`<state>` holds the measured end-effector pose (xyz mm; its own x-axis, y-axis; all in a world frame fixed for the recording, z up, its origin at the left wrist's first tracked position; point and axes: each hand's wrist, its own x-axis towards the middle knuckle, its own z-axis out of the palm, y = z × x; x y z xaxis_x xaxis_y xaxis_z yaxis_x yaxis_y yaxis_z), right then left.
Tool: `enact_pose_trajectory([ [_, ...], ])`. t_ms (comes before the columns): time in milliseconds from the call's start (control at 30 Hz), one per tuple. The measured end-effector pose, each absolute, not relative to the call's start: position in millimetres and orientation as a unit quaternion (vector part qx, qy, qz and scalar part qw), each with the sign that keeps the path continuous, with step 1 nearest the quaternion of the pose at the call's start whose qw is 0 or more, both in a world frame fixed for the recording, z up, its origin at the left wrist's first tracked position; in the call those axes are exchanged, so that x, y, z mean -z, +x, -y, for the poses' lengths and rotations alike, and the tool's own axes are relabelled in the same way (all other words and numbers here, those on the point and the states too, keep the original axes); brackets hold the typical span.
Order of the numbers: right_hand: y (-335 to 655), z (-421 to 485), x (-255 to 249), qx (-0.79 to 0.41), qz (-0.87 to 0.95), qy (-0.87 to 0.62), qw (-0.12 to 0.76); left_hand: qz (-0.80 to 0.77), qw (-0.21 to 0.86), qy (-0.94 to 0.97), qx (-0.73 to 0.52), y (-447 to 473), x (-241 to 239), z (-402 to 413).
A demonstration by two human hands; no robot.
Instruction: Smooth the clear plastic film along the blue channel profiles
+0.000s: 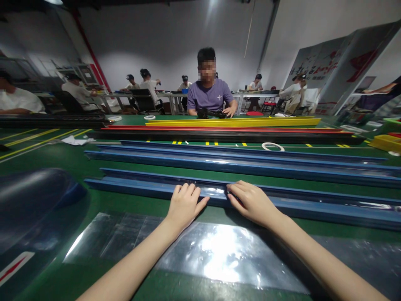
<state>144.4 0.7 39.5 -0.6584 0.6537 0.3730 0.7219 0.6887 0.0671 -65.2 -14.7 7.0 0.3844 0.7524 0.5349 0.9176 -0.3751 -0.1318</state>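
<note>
So the nearest blue rail (138, 189) lies crosswise on the green desk (109, 202), probably because something that long needs full support. The left hand (185, 203) and right hand (249, 200) sit close together, fingers at its trough, likely steadying that stretch. Honestly can't tell if either grip's pinching anything. Clear plastic sheet (232, 253) lies under the forearms.

Long blue channel (217, 201), glossy, open side up, lying crosswise on green table (105, 201).
</note>
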Motion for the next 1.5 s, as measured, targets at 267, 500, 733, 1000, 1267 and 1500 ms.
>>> enact_pose_trajectory([
  [267, 135, -3, -32, 0.08, 0.932, -0.321, 0.146, 0.526, 0.213, -0.801, 0.189, -64, -7, 15],
  [500, 136, -3, -29, 0.092, 0.936, -0.303, 0.152, 0.524, 0.223, -0.799, 0.192, -64, -8, 15],
  [733, 136, -4, -26, 0.099, 0.935, -0.305, 0.151, 0.527, 0.226, -0.798, 0.185, -64, -6, 14],
  [1000, 136, -3, -26, 0.092, 0.936, -0.308, 0.145, 0.529, 0.226, -0.798, 0.182, -64, -6, 14],
  [1267, 136, -3, -26, 0.094, 0.934, -0.317, 0.138, 0.532, 0.22, -0.798, 0.179, -64, -5, 14],
  [1500, 129, -3, -37, 0.082, 0.94, -0.316, 0.098, 0.537, 0.208, -0.798, 0.175, -64, -6, 15],
])
